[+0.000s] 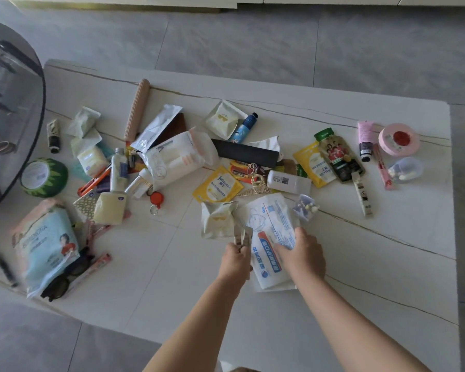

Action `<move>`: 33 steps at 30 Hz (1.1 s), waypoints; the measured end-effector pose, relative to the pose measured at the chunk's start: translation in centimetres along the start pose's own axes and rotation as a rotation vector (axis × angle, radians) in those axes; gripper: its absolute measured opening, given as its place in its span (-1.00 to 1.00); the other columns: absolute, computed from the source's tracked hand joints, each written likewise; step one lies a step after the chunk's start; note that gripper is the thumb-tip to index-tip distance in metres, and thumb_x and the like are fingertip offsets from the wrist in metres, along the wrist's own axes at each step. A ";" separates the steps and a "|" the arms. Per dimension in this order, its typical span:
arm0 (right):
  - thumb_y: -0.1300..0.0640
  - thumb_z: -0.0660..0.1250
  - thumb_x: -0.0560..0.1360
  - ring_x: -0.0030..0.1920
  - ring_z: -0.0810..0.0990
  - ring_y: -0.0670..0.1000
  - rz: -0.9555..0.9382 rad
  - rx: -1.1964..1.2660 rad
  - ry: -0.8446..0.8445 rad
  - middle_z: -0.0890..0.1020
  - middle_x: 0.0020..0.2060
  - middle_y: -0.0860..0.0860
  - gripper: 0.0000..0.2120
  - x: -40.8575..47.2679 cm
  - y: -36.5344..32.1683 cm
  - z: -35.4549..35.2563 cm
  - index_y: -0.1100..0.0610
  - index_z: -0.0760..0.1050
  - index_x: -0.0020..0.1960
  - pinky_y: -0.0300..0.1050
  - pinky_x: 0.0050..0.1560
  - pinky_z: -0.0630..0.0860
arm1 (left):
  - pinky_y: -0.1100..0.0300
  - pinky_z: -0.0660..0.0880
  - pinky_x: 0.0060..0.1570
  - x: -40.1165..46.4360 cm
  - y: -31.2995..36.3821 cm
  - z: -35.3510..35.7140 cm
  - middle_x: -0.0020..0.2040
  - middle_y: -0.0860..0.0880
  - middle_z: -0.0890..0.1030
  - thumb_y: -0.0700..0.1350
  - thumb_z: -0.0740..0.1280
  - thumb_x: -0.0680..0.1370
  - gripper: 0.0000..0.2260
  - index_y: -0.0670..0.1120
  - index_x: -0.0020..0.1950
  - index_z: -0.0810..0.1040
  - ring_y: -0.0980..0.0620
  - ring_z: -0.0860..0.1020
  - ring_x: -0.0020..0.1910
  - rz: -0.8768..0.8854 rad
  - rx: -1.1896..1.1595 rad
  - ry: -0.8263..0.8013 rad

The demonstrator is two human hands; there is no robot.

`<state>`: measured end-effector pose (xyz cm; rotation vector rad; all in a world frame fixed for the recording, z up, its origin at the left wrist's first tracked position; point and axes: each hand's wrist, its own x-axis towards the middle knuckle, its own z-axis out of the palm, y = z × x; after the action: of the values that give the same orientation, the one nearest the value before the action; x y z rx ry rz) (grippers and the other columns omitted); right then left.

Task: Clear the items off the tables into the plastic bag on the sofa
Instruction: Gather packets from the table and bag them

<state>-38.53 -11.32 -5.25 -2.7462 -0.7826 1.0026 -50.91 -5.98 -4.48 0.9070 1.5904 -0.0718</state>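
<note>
A white marble table is strewn with several small items. My right hand grips a white and blue mask packet near the table's front middle. My left hand pinches small silvery sachets just left of that packet. A crumpled white pouch lies right above my left hand. A yellow sachet, a gold hair clip and a white bottle lie farther back. The plastic bag and the sofa are out of view.
A light-blue pack, black sunglasses and a pen lie at the left front. A green watermelon-print bowl sits by a round glass table. A pink jar and tubes stand at the right. Grey tile floor surrounds the table.
</note>
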 end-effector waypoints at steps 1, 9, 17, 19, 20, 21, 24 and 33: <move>-0.07 0.35 0.44 0.00 0.56 0.13 0.002 -0.028 0.003 0.57 0.03 0.07 -0.68 -0.1 0.0 0.0 0.10 0.39 0.04 0.00 -0.02 0.55 | 0.23 0.36 -0.46 -0.1 0.0 -0.1 -0.23 -0.06 0.45 -0.16 0.09 0.59 -0.89 -0.12 -0.12 0.33 0.04 0.45 -0.35 -0.002 0.000 -0.006; 0.12 0.42 0.41 -0.17 0.52 0.05 0.093 0.278 -0.180 0.61 -0.04 0.05 -0.76 -1.7 -0.4 -1.6 0.11 0.42 0.00 -0.16 -0.22 0.43 | 0.25 0.37 -0.45 -3.7 -0.6 -3.2 -0.23 -0.07 0.52 -0.21 0.07 0.60 -0.91 -0.12 -0.05 0.34 0.05 0.47 -0.34 -0.042 -0.138 0.041; 0.23 0.27 0.44 -0.18 0.60 0.02 0.054 0.537 -0.408 0.63 -0.21 0.00 -0.86 -7.8 -5.0 -6.6 0.15 0.51 -0.01 -0.16 -0.26 0.50 | 0.16 0.49 -0.31 -12.0 0.0 -10.2 -0.27 -0.10 0.55 -0.09 0.13 0.65 -0.85 -0.18 0.06 0.36 0.00 0.55 -0.37 -0.047 -0.435 0.134; 0.29 0.28 0.44 -0.15 0.65 0.07 -0.007 0.536 -0.500 0.66 -0.16 0.03 -0.83 -10.2 -6.8 -7.5 0.13 0.51 0.00 -0.10 -0.18 0.58 | 0.15 0.50 -0.35 -14.8 0.0 -12.4 -0.22 -0.13 0.54 -0.14 0.14 0.64 -0.85 -0.21 0.11 0.36 -0.02 0.55 -0.37 -0.061 -0.526 0.147; 0.32 0.29 0.44 -0.15 0.67 0.08 -0.042 0.527 -0.528 0.67 -0.16 0.04 -0.82 -11.4 -7.7 -7.9 0.13 0.51 0.00 -0.07 -0.14 0.59 | 0.15 0.50 -0.36 -16.1 -0.1 -13.5 -0.21 -0.14 0.53 -0.17 0.13 0.64 -0.87 -0.22 0.11 0.35 -0.03 0.54 -0.38 -0.063 -0.565 0.162; 0.34 0.30 0.44 -0.15 0.67 0.09 -0.073 0.521 -0.551 0.68 -0.17 0.05 -0.81 -12.7 -8.6 -8.1 0.13 0.51 0.00 -0.04 -0.12 0.60 | 0.15 0.49 -0.36 -17.6 -0.3 -14.8 -0.21 -0.15 0.52 -0.20 0.13 0.64 -0.89 -0.22 0.11 0.34 -0.03 0.54 -0.38 -0.063 -0.590 0.185; 0.37 0.31 0.44 -0.13 0.68 0.11 -0.154 0.496 -0.647 0.68 -0.12 0.08 -0.79 -17.0 -11.9 -8.4 0.14 0.50 0.02 0.01 -0.11 0.61 | 0.13 0.49 -0.34 -22.1 -1.5 -18.7 -0.20 -0.15 0.53 -0.22 0.12 0.63 -0.91 -0.21 0.10 0.34 -0.01 0.53 -0.38 -0.058 -0.659 0.271; 0.45 0.33 0.44 -0.08 0.66 0.21 -0.399 0.353 -0.954 0.65 -0.03 0.21 -0.77 -32.3 -23.8 -5.4 0.24 0.46 0.05 0.12 -0.09 0.61 | 0.27 0.37 -0.48 -35.1 -11.4 -29.8 -0.24 -0.13 0.52 -0.29 0.10 0.62 -0.94 -0.19 0.02 0.35 0.04 0.46 -0.45 -0.040 -1.054 0.536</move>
<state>-66.28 -6.79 23.84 -1.6274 -1.0446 2.0892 -83.53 -15.93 28.49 0.0435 1.7894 0.9666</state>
